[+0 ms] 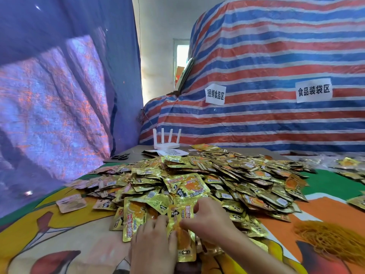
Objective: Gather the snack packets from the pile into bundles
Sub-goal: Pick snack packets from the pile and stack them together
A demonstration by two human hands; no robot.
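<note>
the snack packets lie in a wide gold pile on the cloth-covered bench. at the pile's near edge, the right hand pinches one packet between thumb and curled fingers. the left hand rests straight-fingered on packets beside it. orange rubber bands lie to the right.

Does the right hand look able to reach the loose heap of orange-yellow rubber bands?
Probably yes. The right hand pinches gold foil snack packets; the heap of orange-yellow rubber bands lies to its right on the printed cloth, beyond only low, flat packets.
</note>
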